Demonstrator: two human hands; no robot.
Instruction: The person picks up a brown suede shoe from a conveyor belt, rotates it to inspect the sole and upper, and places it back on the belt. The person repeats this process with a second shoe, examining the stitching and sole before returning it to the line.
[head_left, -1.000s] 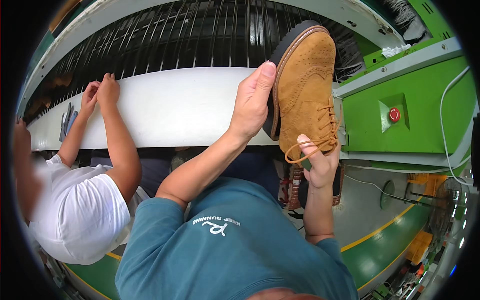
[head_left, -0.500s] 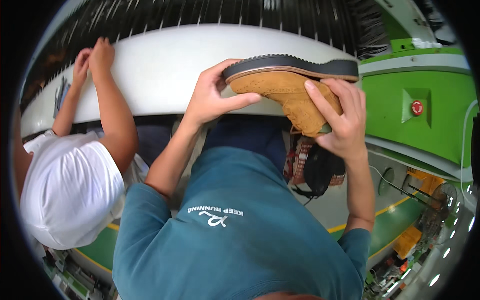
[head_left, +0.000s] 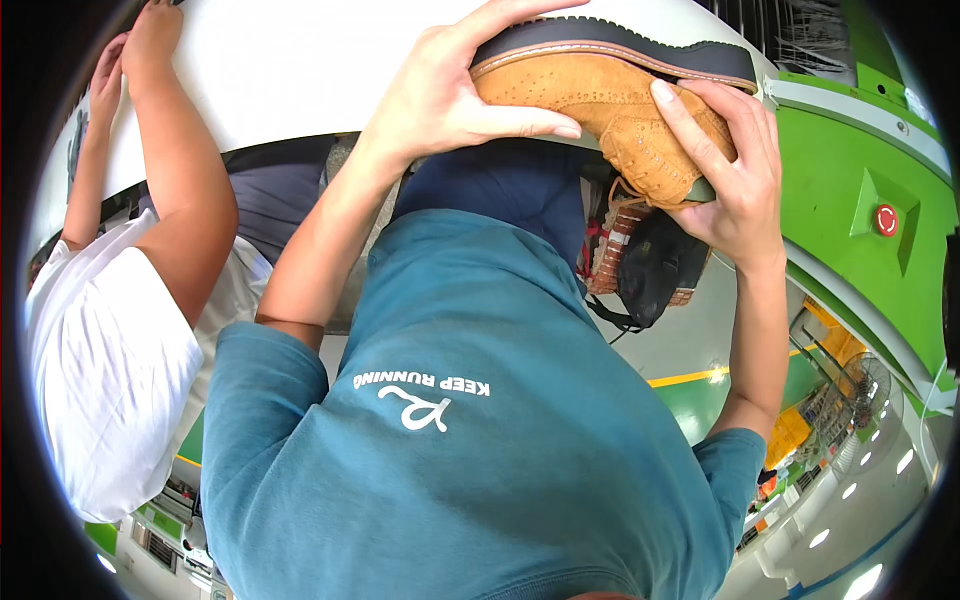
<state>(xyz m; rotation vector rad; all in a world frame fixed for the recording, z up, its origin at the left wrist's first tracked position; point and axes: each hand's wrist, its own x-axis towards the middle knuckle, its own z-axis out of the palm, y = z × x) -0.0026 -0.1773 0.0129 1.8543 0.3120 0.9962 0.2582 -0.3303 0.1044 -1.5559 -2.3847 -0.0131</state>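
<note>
A tan lace-up shoe (head_left: 580, 88) with perforated uppers is held on its side at the top of the view, its thick black sole turned away from me and its toe to the left. My left hand (head_left: 445, 95) is wrapped round the toe end, thumb along the upper and fingers reaching over the sole. With my right hand (head_left: 735, 165) I grip the heel and ankle part, index finger stretched across the tan side. The laces hang near the opening, which my right palm partly hides.
A long white surface (head_left: 290, 70) runs in front of me. To the right stands a green machine housing (head_left: 830, 180) with a red button (head_left: 885, 220). A co-worker in a white shirt (head_left: 110, 370) sits at my left, hands over the surface. A black bag (head_left: 655, 270) lies below the shoe.
The view has tilted, so the surface and shoe appear higher and the shoe further right. Both hands keep hold of the shoe, with the left fingers now stretched over the sole.
</note>
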